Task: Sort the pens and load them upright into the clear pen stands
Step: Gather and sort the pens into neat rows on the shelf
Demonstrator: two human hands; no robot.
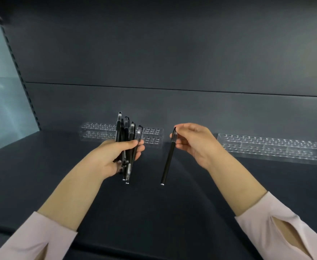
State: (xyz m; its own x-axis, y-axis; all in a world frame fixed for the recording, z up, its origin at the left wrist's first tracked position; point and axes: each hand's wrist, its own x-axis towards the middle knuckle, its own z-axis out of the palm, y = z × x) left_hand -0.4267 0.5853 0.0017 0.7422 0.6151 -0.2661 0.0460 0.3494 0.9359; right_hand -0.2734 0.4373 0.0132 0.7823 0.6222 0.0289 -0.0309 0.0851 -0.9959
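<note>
My left hand (114, 156) grips a bundle of several black pens (126, 136), which stand roughly upright with clear caps at the top. My right hand (193, 141) pinches the capped top of a single black pen (168, 162), and the pen hangs downward above the shelf. A clear pen stand (97, 131) with rows of holes lies behind the bundle. A second, longer clear pen stand (272, 147) lies at the right. Both stands hold no pens.
The dark shelf surface (41, 175) stretches in front of the stands, with a dark back panel (172, 53) behind. A slotted shelf upright (20, 76) and a pale side panel stand at the left.
</note>
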